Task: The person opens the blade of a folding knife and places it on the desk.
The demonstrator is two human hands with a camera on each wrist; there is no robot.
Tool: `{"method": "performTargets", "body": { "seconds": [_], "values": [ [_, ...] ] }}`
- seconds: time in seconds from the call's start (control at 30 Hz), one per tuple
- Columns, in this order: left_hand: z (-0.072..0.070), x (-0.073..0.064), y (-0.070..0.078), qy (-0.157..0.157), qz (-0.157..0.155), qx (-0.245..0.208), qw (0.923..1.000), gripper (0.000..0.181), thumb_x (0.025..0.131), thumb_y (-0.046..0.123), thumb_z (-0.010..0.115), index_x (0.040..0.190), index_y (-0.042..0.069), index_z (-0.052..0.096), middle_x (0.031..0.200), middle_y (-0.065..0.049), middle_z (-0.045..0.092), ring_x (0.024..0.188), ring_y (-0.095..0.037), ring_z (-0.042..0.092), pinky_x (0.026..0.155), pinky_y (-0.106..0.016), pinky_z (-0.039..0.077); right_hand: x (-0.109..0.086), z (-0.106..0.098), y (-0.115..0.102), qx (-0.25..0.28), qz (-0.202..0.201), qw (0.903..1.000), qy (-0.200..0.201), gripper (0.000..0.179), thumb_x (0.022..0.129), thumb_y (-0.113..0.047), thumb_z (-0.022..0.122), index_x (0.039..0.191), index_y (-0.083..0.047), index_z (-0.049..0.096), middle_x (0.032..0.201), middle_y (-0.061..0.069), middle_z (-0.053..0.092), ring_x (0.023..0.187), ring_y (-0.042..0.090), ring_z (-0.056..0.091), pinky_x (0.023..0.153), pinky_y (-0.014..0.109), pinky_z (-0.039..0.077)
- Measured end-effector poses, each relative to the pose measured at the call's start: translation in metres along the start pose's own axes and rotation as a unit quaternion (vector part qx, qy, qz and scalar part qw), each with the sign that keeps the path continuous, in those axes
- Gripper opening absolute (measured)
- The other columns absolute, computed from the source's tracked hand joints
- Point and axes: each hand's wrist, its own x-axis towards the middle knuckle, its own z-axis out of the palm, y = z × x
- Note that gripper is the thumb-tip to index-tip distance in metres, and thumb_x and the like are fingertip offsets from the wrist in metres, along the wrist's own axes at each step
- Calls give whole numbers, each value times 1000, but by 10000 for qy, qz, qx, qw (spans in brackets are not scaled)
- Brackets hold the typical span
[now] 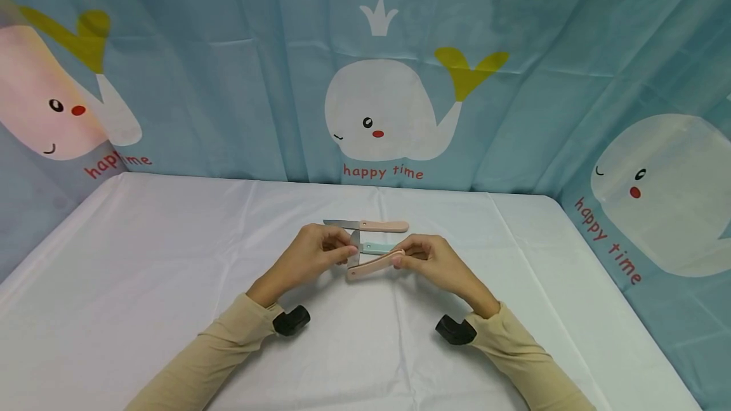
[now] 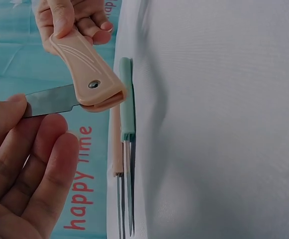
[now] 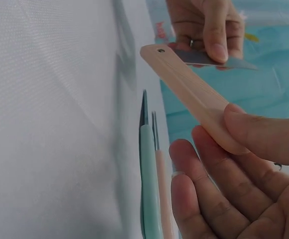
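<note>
A pink-handled folding knife (image 1: 374, 267) is held up between both hands, its blade turned out at an angle to the handle. The left hand (image 1: 313, 252) pinches the blade (image 2: 50, 101) between thumb and fingers. At the other end, the right hand (image 1: 436, 264) grips the tail of the handle (image 3: 194, 97). Just behind it on the table lies a mint-green knife (image 1: 377, 248), partly covered by the hands and the held knife. Farther back lies another pink-handled knife (image 1: 384, 226), unfolded with its blade pointing left.
A white cloth (image 1: 143, 259) with creases covers the table. Behind and at both sides hangs a blue curtain (image 1: 228, 81) printed with whales. Black wrist devices (image 1: 292, 321) are strapped at both sleeves, close above the cloth.
</note>
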Motion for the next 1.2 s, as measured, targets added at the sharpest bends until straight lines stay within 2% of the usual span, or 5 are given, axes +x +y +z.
{"method": "performTargets", "body": {
  "seconds": [0.4,0.53,0.73,0.97,1.2],
  "values": [
    [-1,1,-2,289,-313,-373,9984,12,92,15,71,93,3,70,81,-10,75,77,-32,72,72,-35,59,-2,-6,-3,196,19,9997,161,19,95,-15,67,108,-1,69,98,17,75,97,37,71,81,29,57],
    [-3,3,-2,312,-298,-772,9961,13,93,12,69,94,-1,67,84,-15,75,82,-39,72,76,-42,60,-2,-8,-3,334,48,9991,269,19,96,-15,67,109,0,68,100,18,75,96,28,73,84,26,56],
    [-5,4,0,358,-312,-1237,9912,13,94,8,66,92,-5,62,91,-21,74,85,-41,71,77,-39,61,-3,-11,-4,574,6,9977,349,20,97,-12,64,110,3,65,104,21,73,94,16,73,86,29,57],
    [-6,4,3,481,-192,-1639,9851,13,95,2,63,93,-8,57,97,-26,71,82,-28,74,78,-36,61,-3,-14,-5,758,-60,9957,536,21,98,-11,62,112,4,62,107,20,72,96,21,73,89,38,57],
    [-7,3,4,690,-6,-1950,9784,12,97,0,60,97,-11,54,104,-31,68,81,-13,73,80,-33,61,-3,-15,-9,1039,-152,9912,810,22,98,-9,61,113,7,60,101,7,73,89,13,71,89,38,58]
  ]
}}
